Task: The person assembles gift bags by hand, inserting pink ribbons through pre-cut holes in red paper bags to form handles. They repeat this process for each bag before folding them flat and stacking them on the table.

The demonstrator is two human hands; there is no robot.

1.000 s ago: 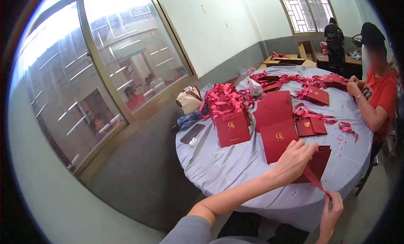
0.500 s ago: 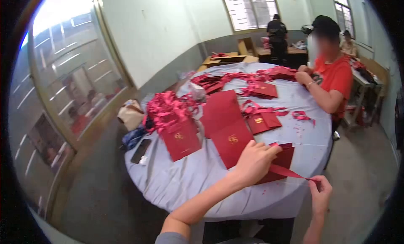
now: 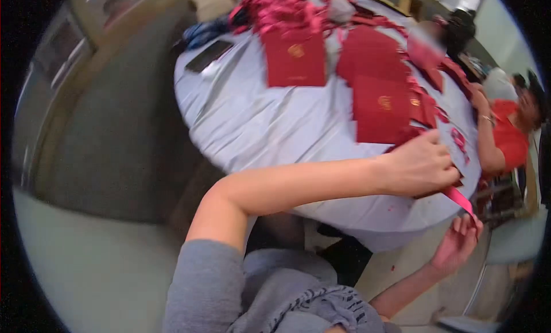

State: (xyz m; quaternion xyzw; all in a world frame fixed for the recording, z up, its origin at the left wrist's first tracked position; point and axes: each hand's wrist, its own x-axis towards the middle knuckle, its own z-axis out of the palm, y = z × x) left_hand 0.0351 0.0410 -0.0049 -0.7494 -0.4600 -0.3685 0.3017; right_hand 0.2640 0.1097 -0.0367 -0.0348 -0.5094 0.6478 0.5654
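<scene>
A pink-red ribbon [image 3: 460, 200] stretches between my two hands. My left hand [image 3: 418, 164] is closed over the red bag at the table's near right edge and covers most of it, at the ribbon's upper end. Past the table edge, my right hand [image 3: 458, 241] pinches the ribbon's other end between its fingers. Just beyond my left hand lies a flat red bag [image 3: 381, 106] with a gold emblem. Another red bag [image 3: 295, 60] with a gold emblem lies farther left, below a heap of pink ribbons [image 3: 281, 11].
The round table has a white cloth [image 3: 247, 115]. A dark phone [image 3: 208, 55] lies near its left edge, beside blue fabric [image 3: 205, 33] and a beige bag [image 3: 212, 3]. A person in a red shirt [image 3: 508, 138] is at the right, arm over the table. Ribbon scraps [image 3: 459, 142] lie nearby.
The view has tilted down and turned, so the table appears higher and my grey clothing shows. Both hands keep the ribbon stretched between them.
</scene>
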